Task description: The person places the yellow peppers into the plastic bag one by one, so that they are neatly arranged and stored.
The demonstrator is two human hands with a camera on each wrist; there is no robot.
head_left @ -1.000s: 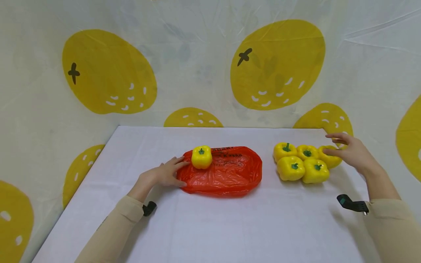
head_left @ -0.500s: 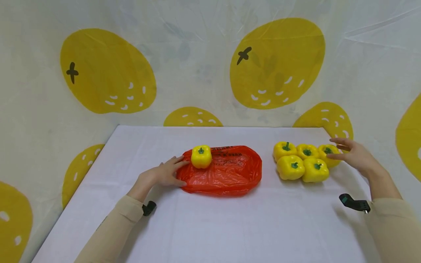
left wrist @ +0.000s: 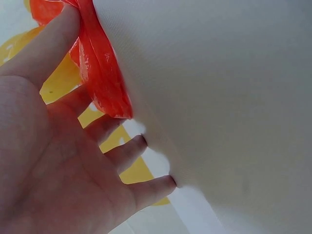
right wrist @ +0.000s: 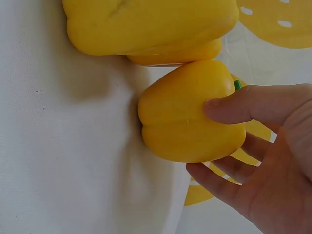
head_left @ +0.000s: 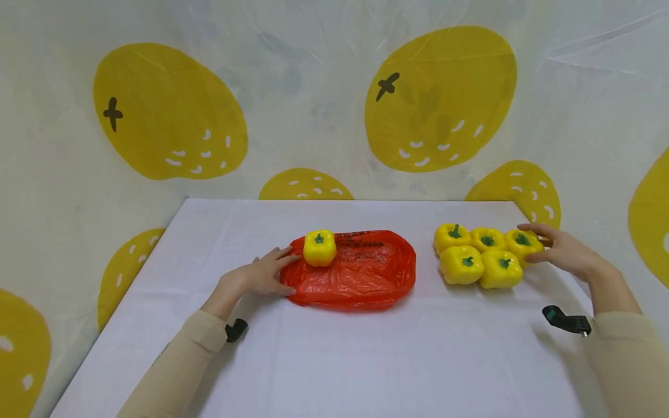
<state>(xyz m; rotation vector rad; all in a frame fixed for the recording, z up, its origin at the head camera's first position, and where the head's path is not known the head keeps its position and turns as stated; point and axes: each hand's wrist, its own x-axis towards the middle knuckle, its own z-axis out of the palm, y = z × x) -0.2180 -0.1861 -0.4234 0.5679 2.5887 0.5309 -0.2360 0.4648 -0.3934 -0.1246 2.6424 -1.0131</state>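
My left hand [head_left: 261, 274] rests at the left end of a flattened red plastic bag [head_left: 366, 284]. Its fingers are spread and nearly straight; in the left wrist view the bag's edge [left wrist: 105, 78] lies by the thumb and forefinger. A yellow bell pepper [head_left: 320, 251] with a green stem stands on the bag's left part. At the right, my right hand [head_left: 569, 252] is around the rightmost back pepper [head_left: 528, 241]. In the right wrist view the thumb lies on that pepper [right wrist: 190, 122] and fingertips touch its other side.
Several more yellow bell peppers [head_left: 461, 265] stand close together, left of the one at my right hand. A white cloth covers the table [head_left: 355, 360]. Behind it hangs a pale curtain [head_left: 313, 75] printed with large yellow fruit.
My right hand first drew slightly back to the right from the rightmost pepper, then came down around it. The left hand, the bag and the peppers stay in place.
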